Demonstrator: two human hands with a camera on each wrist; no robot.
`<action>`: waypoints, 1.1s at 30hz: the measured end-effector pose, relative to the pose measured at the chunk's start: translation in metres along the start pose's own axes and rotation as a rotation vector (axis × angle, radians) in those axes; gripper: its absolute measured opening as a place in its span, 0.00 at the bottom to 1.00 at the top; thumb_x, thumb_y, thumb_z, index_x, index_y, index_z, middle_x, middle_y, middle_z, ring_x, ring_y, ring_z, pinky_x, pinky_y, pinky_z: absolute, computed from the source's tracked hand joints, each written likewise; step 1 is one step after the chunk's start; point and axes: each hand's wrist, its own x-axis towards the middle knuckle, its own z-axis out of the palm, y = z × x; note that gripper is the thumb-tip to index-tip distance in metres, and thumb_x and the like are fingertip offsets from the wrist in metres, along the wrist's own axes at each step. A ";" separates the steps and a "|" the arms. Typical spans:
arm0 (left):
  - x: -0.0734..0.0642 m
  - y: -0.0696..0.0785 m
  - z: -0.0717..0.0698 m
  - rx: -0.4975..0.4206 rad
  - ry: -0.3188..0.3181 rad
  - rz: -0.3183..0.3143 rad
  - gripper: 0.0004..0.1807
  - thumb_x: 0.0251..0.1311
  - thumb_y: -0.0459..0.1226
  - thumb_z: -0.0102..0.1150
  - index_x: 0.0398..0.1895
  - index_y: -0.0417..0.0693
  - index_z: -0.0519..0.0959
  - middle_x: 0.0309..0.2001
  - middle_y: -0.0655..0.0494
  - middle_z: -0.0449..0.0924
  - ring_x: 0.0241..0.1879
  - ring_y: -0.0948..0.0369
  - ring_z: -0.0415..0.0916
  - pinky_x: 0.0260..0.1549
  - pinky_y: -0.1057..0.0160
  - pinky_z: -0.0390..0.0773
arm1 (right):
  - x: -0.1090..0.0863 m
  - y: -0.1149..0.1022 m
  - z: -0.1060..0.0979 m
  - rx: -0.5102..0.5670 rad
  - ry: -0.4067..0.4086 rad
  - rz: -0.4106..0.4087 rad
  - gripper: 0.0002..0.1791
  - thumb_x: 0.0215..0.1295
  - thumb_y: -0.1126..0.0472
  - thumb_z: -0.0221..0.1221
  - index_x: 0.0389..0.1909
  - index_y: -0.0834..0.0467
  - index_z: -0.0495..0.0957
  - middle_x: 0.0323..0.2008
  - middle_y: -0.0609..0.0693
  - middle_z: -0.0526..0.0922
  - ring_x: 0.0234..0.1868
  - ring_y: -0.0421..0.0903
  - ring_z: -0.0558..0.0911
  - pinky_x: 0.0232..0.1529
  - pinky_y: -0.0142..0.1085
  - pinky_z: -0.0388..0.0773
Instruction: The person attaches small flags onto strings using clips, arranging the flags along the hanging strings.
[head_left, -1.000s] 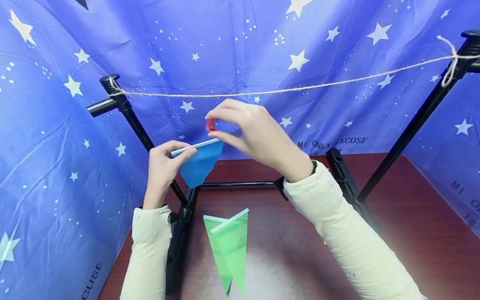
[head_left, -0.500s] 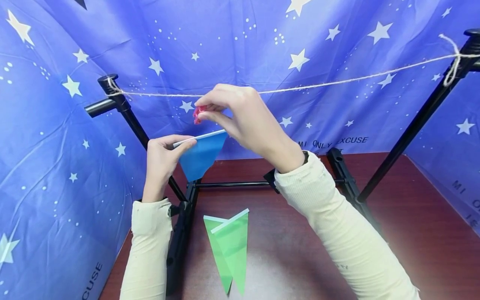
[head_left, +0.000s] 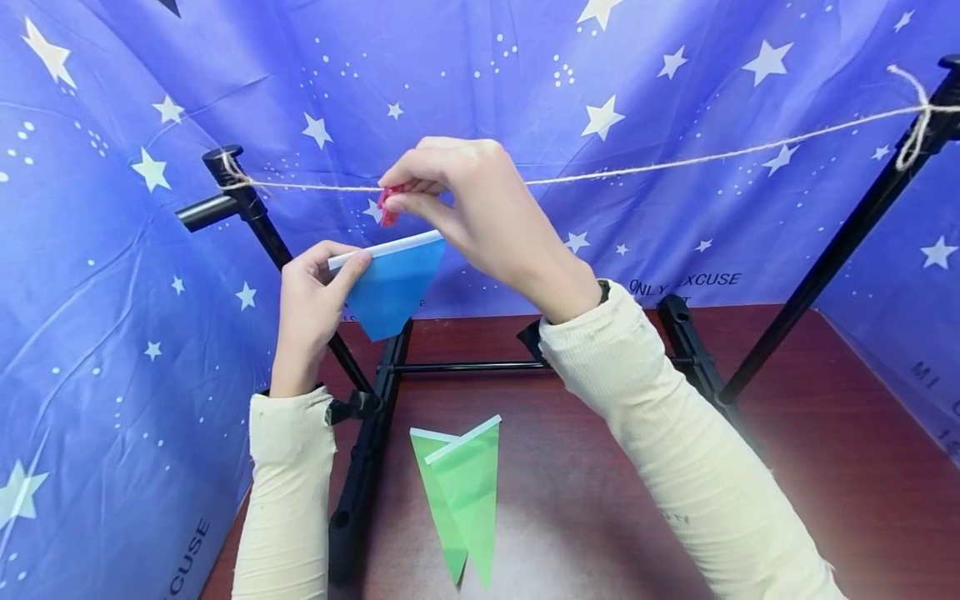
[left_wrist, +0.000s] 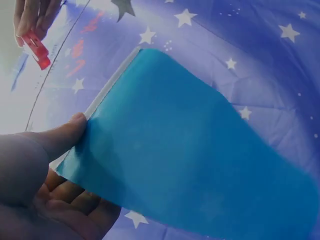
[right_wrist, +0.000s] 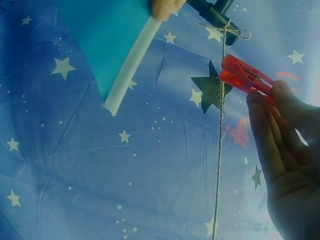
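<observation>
Between thumb and fingers my left hand (head_left: 311, 296) pinches the white-edged top of a blue pennant flag (head_left: 393, 283), which hangs down tapering. The flag's white edge (right_wrist: 131, 70) shows tilted in the right wrist view. Above and to its right, my right hand (head_left: 480, 212) grips a red clothespin (head_left: 389, 205) by its handles. In the right wrist view the tip of the clothespin (right_wrist: 245, 76) overlaps the twine (right_wrist: 221, 130). The flag hangs below the line, apart from the clothespin.
The twine line (head_left: 637, 169) runs between two black posts, tied at the left post (head_left: 255, 217) and the right post (head_left: 832, 250). Two green pennants (head_left: 468, 492) lie overlapping on the dark red table (head_left: 585, 500). A blue starry cloth (head_left: 465, 83) hangs behind and at the sides.
My right hand has risen leftward with the clothespin, up to the twine. My left hand has lifted the blue flag closer to the line. The green pennants have stayed put.
</observation>
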 end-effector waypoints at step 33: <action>0.020 0.022 -0.004 -0.258 0.144 0.025 0.10 0.65 0.41 0.64 0.42 0.44 0.85 0.38 0.56 0.85 0.40 0.59 0.81 0.43 0.64 0.75 | 0.025 -0.001 0.008 -0.064 0.061 -0.013 0.09 0.67 0.59 0.62 0.39 0.59 0.87 0.35 0.47 0.85 0.38 0.34 0.82 0.45 0.22 0.74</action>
